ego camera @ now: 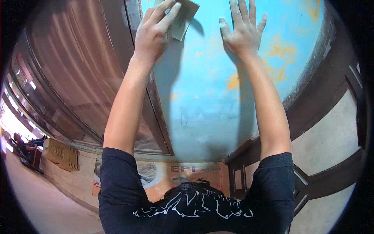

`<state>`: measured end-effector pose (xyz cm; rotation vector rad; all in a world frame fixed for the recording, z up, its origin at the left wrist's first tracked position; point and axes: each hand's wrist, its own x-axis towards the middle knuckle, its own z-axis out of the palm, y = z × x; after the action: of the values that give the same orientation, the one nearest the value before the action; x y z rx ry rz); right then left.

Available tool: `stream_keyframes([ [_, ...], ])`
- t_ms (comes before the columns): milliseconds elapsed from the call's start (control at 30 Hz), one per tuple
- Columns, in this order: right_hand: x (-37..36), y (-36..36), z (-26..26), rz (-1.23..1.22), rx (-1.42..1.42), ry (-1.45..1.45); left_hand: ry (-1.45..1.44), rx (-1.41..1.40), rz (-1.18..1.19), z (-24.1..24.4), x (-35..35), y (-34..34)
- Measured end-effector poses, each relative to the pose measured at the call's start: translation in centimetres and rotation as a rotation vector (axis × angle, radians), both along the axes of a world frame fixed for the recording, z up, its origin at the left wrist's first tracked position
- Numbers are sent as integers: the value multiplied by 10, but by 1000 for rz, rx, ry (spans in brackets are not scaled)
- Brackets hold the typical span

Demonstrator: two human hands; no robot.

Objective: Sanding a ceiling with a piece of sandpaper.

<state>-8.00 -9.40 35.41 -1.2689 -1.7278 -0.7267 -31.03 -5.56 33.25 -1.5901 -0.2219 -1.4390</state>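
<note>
High at the top left of the head view, my left hand (156, 32) holds a folded greyish-brown sheet, apparently sandpaper (184, 20), against the blue wall (204, 73). The sheet's upper edge runs out of the picture. My right hand (244, 30) lies with fingers spread on the same wall, a little to the right, holding nothing; its fingertips are partly cut off at the top edge. The wall has orange-yellow patches (282, 51) and pale, chalky areas. Whitish dust coats the fingers of both hands.
A window with a dark frame (159, 117) and a brownish curtain (76, 52) borders the wall on the left. Dark wooden framing with pale panels (327, 140) stands right. A printed banner (210, 175) lies below. Stacked plastic chairs (61, 153) and a seated person (27, 149) are far left.
</note>
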Motion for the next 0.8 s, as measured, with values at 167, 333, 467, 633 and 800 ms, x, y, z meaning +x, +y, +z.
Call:
stream_keyframes([
  [167,10,10,-3,-28,-1,1,147,-208,132,-5,0,-19],
  [333,17,11,-6,-17,-1,-9,93,-242,480,-10,1,-6],
  [467,18,15,-10,33,59,-15,104,-41,-160,-8,6,28],
  [633,33,21,-10,-4,58,-17,77,-250,403,9,35,-12],
  [800,32,19,-6,-5,57,-3,28,-452,419,26,43,-10],
])
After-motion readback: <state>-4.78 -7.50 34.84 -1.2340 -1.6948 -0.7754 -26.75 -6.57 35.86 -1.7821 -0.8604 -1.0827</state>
